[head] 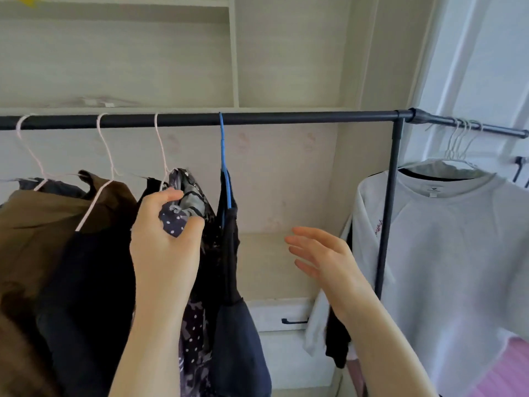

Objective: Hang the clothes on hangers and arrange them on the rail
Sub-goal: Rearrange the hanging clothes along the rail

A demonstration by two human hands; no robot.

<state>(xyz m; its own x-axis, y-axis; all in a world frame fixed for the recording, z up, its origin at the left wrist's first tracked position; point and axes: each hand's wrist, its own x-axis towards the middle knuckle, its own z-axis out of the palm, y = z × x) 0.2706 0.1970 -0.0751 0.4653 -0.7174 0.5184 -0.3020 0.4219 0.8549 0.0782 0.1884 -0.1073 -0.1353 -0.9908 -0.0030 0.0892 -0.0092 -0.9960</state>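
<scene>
Four hangers on your black tubular rail [286, 118]: three thin pink wire, one blue hanger [225, 167]. Your left hand [166, 239] grips the dotted garment [183, 216], soft and bunched, under the third hook. Right hand [323, 253] spread, holding nothing.

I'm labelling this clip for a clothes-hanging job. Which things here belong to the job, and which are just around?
Job:
- black rail
- blue hanger
- patterned garment, gripped by the left hand
- brown garment
- right hand, open, holding nothing
- white sweatshirt on white hangers

Just around:
- wall shelves
- drawer
</scene>
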